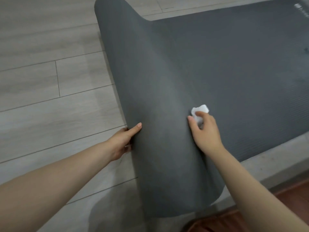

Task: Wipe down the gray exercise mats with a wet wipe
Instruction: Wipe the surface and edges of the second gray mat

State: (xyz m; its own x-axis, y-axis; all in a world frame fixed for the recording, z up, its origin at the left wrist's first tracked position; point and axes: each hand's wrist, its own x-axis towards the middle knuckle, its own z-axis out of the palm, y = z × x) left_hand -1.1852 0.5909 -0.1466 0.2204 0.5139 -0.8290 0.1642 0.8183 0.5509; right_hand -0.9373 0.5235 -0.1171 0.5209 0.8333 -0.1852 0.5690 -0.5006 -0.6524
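The gray mat fills the middle and right of the frame. Its near end is lifted and curled over into a big hump, and the rest lies flat on the floor toward the upper right. The left hand holds the curled edge at the middle left, thumb on top and fingers tucked behind it, so this grip is clamped on the mat. The right hand sits just right of the middle, and its grip is pinched around a bunched white wet wipe that touches the mat.

I think a few things could go wrong. The curled end looks springy, so if the left hand lets go it may flop down and knock the wipe away. The wipe is all scrunched up, so it may only clean a thin line and miss spots. If the right hand pushes hard on the hump, the mat may bend away and not get clean.

The floor is pale gray wood planks, filling the left side. At the lower right there is a strip of reddish-brown wood.
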